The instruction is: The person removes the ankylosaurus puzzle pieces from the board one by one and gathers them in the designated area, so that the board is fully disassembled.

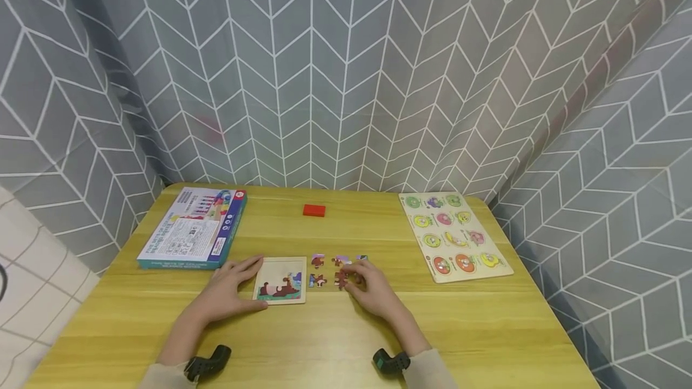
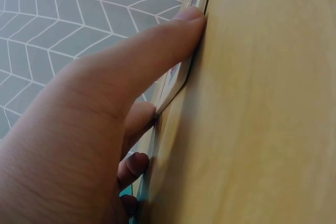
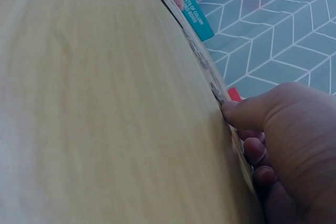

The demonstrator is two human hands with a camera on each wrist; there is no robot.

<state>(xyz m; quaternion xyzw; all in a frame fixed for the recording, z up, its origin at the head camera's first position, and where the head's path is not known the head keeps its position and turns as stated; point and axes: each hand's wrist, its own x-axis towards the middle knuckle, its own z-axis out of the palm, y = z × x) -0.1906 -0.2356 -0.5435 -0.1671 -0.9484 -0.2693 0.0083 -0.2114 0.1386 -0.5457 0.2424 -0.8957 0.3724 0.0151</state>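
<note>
A square wooden puzzle tray (image 1: 279, 281) lies in the head view, its lower part filled with picture pieces in brown, pink and green. My left hand (image 1: 229, 293) holds the tray at its left side, thumb along the near edge and index finger at the far left corner. To the right of the tray lie several loose jigsaw pieces (image 1: 318, 261) in loose rows. My right hand (image 1: 374, 293) pinches a brown puzzle piece (image 1: 340, 281) at the table with thumb and index finger. That hand partly covers other pieces. In the right wrist view, the thumb (image 3: 244, 113) hides the pinched piece.
A boxed set (image 1: 191, 227) lies at the back left, near my left hand. A small red block (image 1: 314, 210) sits toward the back. At the right lies a fruit and vegetable peg board (image 1: 454, 236). A patterned curtain (image 1: 324, 77) hangs behind the table.
</note>
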